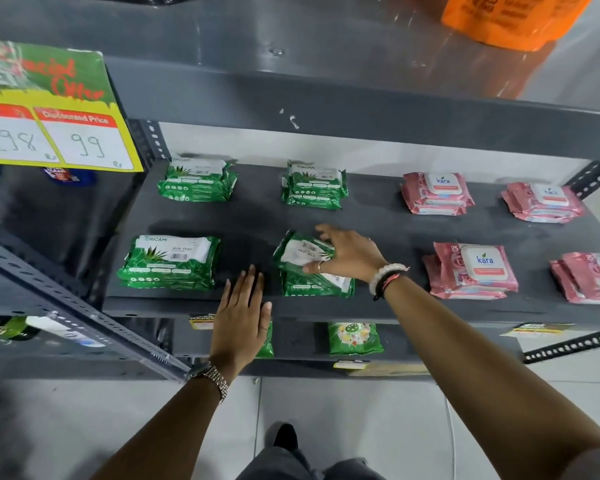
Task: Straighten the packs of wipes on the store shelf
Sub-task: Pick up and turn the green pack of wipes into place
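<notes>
A dark grey shelf (388, 230) carries small stacks of wipes in two rows. Green packs fill the left half: back left stack (197, 181), back middle stack (314, 185), front left stack (171, 262). The front middle green stack (317, 284) has its top pack (300, 249) turned askew. My right hand (349, 256) grips that skewed top pack, fingers curled over its right end. My left hand (241, 317) lies flat with fingers apart at the shelf's front edge, left of that stack, holding nothing. Pink packs lie on the right: back stack (437, 194), front stack (471, 270).
More pink stacks sit at the far right, back (544, 202) and front (589, 277). A yellow-green price sign (52, 109) hangs at the left. A green bag (354, 338) lies on the shelf below. An orange bag (510, 19) rests on the shelf above. Perforated metal uprights (84, 317) frame the left.
</notes>
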Demonstrator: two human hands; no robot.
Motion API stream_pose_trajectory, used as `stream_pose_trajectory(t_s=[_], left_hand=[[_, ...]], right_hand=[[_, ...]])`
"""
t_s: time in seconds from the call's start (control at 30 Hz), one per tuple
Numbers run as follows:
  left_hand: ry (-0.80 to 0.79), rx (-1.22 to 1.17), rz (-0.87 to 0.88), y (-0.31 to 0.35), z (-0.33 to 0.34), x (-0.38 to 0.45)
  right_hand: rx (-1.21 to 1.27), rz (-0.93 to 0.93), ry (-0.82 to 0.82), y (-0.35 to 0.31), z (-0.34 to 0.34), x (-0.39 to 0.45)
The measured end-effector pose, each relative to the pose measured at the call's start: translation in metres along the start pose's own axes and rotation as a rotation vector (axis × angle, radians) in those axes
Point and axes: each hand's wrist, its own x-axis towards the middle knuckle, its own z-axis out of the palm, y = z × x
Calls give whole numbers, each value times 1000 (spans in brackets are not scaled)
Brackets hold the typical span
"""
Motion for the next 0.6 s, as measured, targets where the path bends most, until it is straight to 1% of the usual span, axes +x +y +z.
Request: stream_pose_trajectory(t_s=[0.17, 0.23, 0.3, 0.37, 0.43, 0.5, 0.57, 0.6], left_hand=[[14, -17, 2, 1, -1, -1], [17, -26, 1, 1, -1, -1], [19, -27, 4, 1, -1, -1], [22, -25, 8, 1, -1, -1], [26, -20, 8, 1, -1, -1], [28, -17, 8, 1, -2, -1], [30, -20, 8, 1, -2, -1], [30, -22, 9, 1, -1, -1]], right_hand=[[-63, 218, 154, -14, 14, 2], [-66, 268, 150, -17, 16, 4], [-61, 264, 150, -15, 14, 5], [-54, 151, 190, -10, 6, 4], [-110, -74, 181, -2, -4, 1], [-242, -288, 68, 5, -11, -2], [-368, -393, -43, 6, -13, -5], [-416, -423, -68, 6, -12, -6]])
